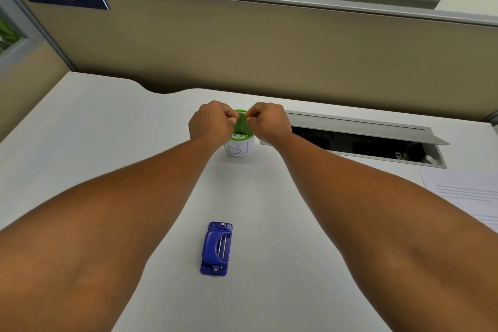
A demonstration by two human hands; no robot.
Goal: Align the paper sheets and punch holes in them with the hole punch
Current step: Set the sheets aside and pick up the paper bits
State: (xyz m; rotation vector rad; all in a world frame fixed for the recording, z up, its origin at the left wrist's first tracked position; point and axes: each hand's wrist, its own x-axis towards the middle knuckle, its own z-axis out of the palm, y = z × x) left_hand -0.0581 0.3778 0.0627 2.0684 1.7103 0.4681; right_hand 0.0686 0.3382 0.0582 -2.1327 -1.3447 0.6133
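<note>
Head view shows both hands out over a white cup (238, 149) at the far middle of the table (107, 127), left hand (209, 123) and right hand (269, 122) each pinching a green mesh piece (243, 124) between them. Blue hole punch (216, 248) lies untouched well nearer the body, between the forearms, long axis running away from the person. Paper sheets (469, 194) lie apart at the right edge, so the right hand is the nearer
</note>
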